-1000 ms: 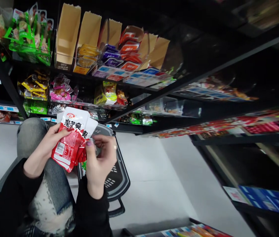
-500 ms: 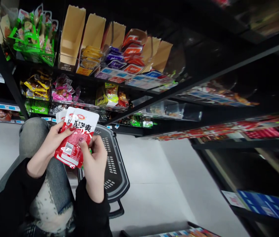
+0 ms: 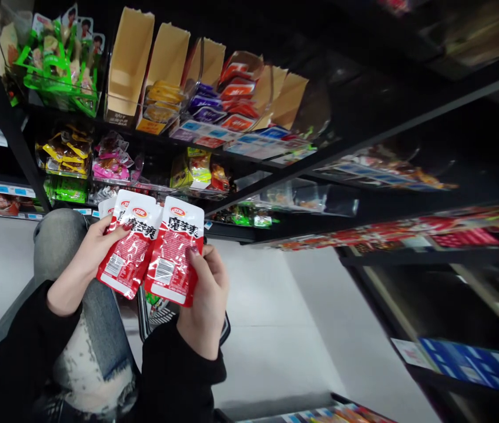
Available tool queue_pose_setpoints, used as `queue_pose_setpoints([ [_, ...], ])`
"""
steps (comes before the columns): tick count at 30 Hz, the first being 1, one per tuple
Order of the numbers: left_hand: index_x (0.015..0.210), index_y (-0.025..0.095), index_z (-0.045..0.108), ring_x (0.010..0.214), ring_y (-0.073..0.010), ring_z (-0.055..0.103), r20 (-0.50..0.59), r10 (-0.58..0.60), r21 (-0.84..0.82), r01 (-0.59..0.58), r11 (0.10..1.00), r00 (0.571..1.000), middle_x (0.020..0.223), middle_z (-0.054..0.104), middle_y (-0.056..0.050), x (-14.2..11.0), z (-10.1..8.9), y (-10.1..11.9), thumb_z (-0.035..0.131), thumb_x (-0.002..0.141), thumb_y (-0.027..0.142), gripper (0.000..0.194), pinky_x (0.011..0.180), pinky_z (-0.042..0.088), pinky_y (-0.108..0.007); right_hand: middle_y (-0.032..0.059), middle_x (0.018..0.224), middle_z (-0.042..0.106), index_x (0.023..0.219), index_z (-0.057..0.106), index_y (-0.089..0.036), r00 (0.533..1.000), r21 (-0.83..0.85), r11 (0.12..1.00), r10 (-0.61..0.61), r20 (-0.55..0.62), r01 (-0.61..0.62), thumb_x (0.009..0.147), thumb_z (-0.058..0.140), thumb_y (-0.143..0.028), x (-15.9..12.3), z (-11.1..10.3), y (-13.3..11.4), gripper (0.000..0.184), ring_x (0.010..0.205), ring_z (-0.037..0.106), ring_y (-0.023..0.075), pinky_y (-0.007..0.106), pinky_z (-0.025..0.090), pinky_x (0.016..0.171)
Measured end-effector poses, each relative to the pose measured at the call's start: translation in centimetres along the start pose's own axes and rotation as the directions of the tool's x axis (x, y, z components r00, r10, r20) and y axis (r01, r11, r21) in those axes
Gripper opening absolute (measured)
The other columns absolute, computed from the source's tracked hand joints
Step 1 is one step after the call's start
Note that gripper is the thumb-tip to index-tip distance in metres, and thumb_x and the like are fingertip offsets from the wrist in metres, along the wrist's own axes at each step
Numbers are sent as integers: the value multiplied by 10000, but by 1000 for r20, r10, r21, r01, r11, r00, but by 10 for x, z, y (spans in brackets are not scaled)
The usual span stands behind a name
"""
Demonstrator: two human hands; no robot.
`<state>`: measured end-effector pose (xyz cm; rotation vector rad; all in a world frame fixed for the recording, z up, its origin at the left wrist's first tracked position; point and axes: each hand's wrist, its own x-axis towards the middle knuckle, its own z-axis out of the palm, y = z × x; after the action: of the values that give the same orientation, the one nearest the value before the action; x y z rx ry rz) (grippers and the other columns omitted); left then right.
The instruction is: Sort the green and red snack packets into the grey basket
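Observation:
My left hand (image 3: 82,258) is closed on a fanned stack of red and white snack packets (image 3: 131,258), with the thumb pressed on the front. Beside the stack, my right hand (image 3: 207,296) pinches a single snack packet (image 3: 174,252) of the same kind at its right edge. Both show dark lettering, a red oval logo and a barcode. The single packet's left edge lies close against the stack; whether they touch I cannot tell. Behind and below the packets, a dark shopping basket (image 3: 161,316) is mostly hidden, with something green inside it.
Shelves ahead hold open cardboard boxes (image 3: 130,64) of small packets, green-wrapped snacks (image 3: 57,64) and clear bins (image 3: 293,197). A dark shelf edge (image 3: 275,176) slants across the middle. My bent knee (image 3: 59,241) is at left, above pale floor tiles (image 3: 271,317). Blue packages (image 3: 469,361) sit at lower right.
My right hand has moved right, drawing one packet off the front of the stack. My left hand has stayed in place with the others. The basket is now mostly covered.

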<state>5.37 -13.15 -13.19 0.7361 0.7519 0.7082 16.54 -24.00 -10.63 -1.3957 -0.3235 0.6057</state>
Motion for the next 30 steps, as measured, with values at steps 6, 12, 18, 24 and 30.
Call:
queue_pose_setpoints([
  [6,809,171,654,572,-115,568,-7,-6,6,6,1000,1000,678,659,20,1,-1,-2,725,618,256,221,571,428,-236,-66,603,418,646,361,-206,996,-53,995,-86,-10,86,709,617,-346,1,-5,-1,299,498,374,74,201,318,499],
  [12,790,168,655,566,-112,567,-5,7,5,-7,1000,1000,693,668,14,-1,2,0,728,618,256,207,565,435,-234,-27,660,481,666,461,-210,745,-551,650,-663,-75,523,756,607,-213,-19,-5,-14,172,598,447,116,247,349,573],
  [18,836,171,668,662,-153,616,9,53,46,-53,998,999,761,696,-4,-1,1,1,685,640,219,203,631,469,-260,62,874,566,736,541,-209,724,-758,223,-542,426,613,787,572,-234,-36,30,-3,64,814,500,207,365,409,731],
  [24,846,161,658,645,-150,618,14,45,61,-46,997,999,776,700,-9,-1,-1,1,663,651,205,201,616,468,-256,84,1092,505,868,570,-207,810,-703,439,-470,352,560,772,590,-241,-23,32,4,104,1035,481,232,425,422,869],
  [30,818,165,647,615,-128,602,82,14,43,-17,999,997,734,689,9,-4,1,4,708,639,230,200,589,460,-236,57,942,628,1046,503,-208,993,-429,901,-22,117,71,568,767,-353,-9,5,-2,565,812,621,214,373,518,714],
])
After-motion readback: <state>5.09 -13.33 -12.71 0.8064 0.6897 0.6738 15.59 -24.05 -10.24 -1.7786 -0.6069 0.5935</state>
